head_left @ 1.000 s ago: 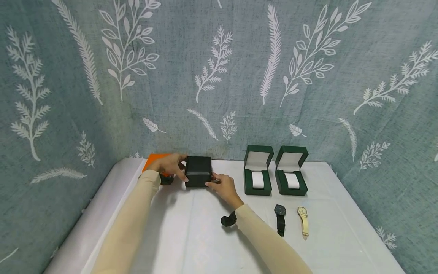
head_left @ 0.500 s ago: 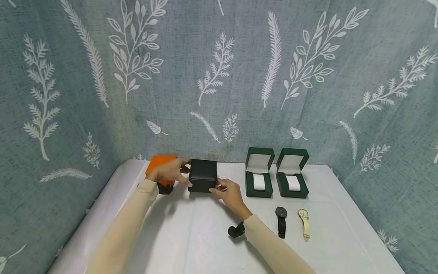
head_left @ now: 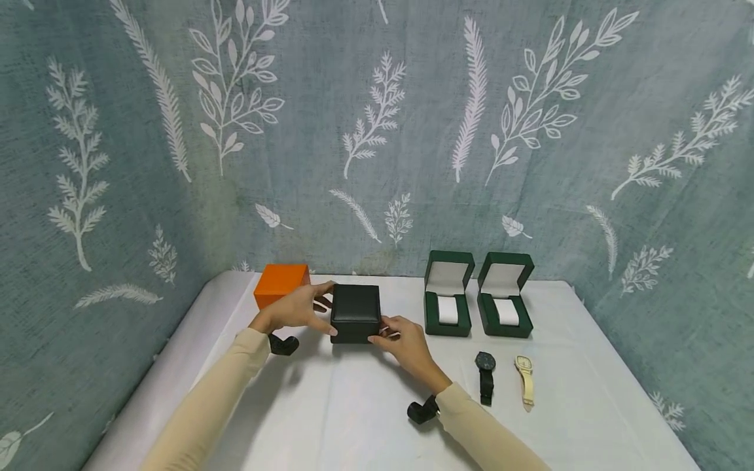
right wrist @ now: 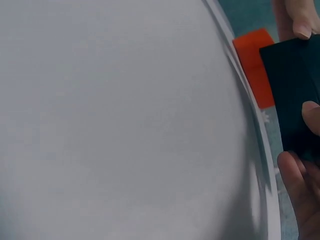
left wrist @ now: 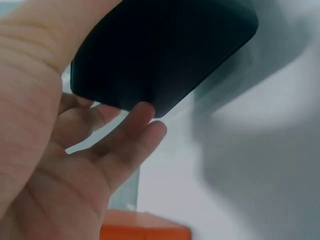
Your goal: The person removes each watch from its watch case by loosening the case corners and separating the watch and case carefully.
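Observation:
In the head view a closed dark box [head_left: 356, 304] with a slightly padded lid is held between two hands, left of the table's middle. My left hand [head_left: 299, 309] grips its left side, thumb at the front corner and fingers toward the back. On the opposite side my right hand [head_left: 408, 345] pinches the lower front corner, thumb in front. From the left wrist, the dark box [left wrist: 165, 47] shows its underside and casts a shadow on the white cloth. The right wrist view catches the dark box [right wrist: 287, 90] at its edge, with both thumbs on it.
An orange box [head_left: 279, 285] stands behind my left hand. To the right, two open green watch boxes [head_left: 446, 330] hold white cushions. Before them lie a black watch [head_left: 485, 373] and a gold watch [head_left: 524, 378] on the white table [head_left: 353, 418]. A leaf-patterned curtain [head_left: 412, 144] hangs behind.
Both hands have brought the dark box toward the person and slightly right, away from the orange box, which shows more fully. The grip stays the same; the head view has shifted a little.

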Action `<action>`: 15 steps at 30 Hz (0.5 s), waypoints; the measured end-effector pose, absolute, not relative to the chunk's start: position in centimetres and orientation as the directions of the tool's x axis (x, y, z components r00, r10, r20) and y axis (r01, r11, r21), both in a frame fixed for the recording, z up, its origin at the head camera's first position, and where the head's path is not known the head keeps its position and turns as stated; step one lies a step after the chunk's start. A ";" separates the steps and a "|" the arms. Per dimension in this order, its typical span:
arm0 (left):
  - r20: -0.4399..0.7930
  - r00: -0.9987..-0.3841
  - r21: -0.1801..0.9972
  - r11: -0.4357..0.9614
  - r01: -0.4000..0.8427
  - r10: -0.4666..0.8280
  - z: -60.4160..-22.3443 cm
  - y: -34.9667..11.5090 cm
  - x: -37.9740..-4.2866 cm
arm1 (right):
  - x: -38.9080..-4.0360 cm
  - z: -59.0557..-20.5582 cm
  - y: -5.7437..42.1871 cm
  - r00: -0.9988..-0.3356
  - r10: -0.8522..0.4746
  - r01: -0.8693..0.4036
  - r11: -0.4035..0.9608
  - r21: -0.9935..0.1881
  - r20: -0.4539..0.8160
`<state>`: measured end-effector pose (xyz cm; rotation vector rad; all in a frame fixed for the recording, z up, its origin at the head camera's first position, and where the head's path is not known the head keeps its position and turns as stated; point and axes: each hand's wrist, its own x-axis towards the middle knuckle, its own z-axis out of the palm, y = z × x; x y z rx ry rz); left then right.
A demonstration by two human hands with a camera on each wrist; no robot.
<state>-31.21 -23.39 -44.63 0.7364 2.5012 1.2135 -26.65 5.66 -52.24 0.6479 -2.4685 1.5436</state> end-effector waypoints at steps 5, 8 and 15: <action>0.024 -0.837 0.796 0.496 0.346 0.546 -45.4 -22.8 -30.2 | -25.9 -51.9 6.6 -0.880 -0.292 -0.467 0.390 -0.793 0.375; 0.027 -0.845 0.793 0.503 0.343 0.534 -45.6 -22.5 -29.3 | -25.3 -51.7 7.0 -0.880 -0.301 -0.465 0.393 -0.793 0.367; 0.052 -0.852 0.779 0.513 0.361 0.521 -45.3 -21.3 -27.5 | -23.8 -51.4 8.2 -0.885 -0.302 -0.453 0.376 -0.808 0.356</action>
